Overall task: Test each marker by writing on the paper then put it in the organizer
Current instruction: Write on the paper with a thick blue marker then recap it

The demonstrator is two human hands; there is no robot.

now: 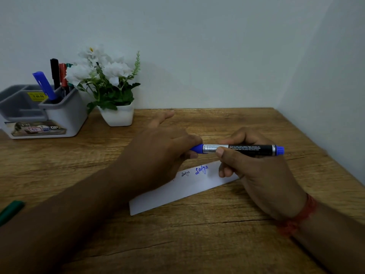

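A blue marker [245, 149] with a black and silver barrel lies level above the table. My right hand [254, 171] grips its barrel. My left hand [158, 153] pinches the blue cap end at the marker's left, forefinger stretched out. Below the hands lies a white paper strip [177, 192] bearing one small black word and one blue word. The grey organizer [65, 113] stands at the back left, holding a blue marker [44, 85], a black one [54, 73] and a red one [62, 76].
A white pot of artificial white flowers [116, 115] stands right of the organizer. A green marker [10, 211] lies at the table's left edge. Walls close in behind and to the right. The wooden table [197, 244] extends toward me.
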